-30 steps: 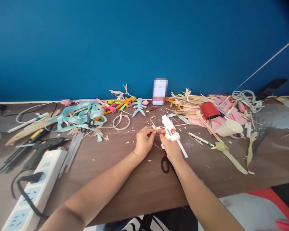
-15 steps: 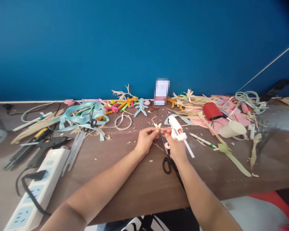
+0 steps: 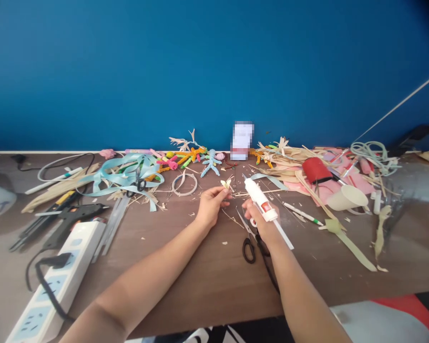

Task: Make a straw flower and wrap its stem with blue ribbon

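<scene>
My left hand [image 3: 209,206] pinches a small cream leaf-strip flower [image 3: 225,184] and holds it up just above the brown table [image 3: 200,267]. My right hand [image 3: 260,220] is wrapped round a white hot glue gun [image 3: 260,200], whose nozzle points up and left, a short gap from the flower. Black-handled scissors [image 3: 249,242] lie on the table just under my right wrist.
A white power strip [image 3: 53,281] with a black plug lies at the front left, with a black glue gun [image 3: 69,220] beside it. Blue ribbon [image 3: 123,174], coloured woven figures [image 3: 186,157], dried leaf strips [image 3: 282,157], a red roll [image 3: 316,170] and a paper cup [image 3: 345,197] crowd the back.
My two hands have drawn apart. The left hand keeps the little flower; the right has pulled back to the right and tilted the glue gun's nozzle away from it.
</scene>
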A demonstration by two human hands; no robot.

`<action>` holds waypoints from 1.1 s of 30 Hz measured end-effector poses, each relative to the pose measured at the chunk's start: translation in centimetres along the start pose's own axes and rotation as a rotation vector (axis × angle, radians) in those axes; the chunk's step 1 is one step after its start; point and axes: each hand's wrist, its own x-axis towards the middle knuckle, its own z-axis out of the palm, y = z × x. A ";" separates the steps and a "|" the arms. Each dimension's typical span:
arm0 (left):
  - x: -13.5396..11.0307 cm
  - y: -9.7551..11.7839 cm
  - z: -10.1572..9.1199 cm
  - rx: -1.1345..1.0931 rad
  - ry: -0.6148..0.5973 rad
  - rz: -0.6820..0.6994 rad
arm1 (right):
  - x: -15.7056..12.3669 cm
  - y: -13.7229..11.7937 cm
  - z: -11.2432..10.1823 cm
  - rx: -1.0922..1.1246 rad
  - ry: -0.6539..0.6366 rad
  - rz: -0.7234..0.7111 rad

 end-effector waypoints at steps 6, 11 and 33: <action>0.8 0.3 -0.6 0.009 0.054 0.020 | 0.1 0.0 -0.5 -0.088 -0.141 0.024; 0.6 0.2 -0.6 0.061 0.031 0.074 | 0.2 0.0 -0.4 -0.155 -0.170 0.020; 0.3 0.1 -0.4 0.048 0.006 0.061 | 0.0 -0.1 -0.2 -0.231 -0.133 0.019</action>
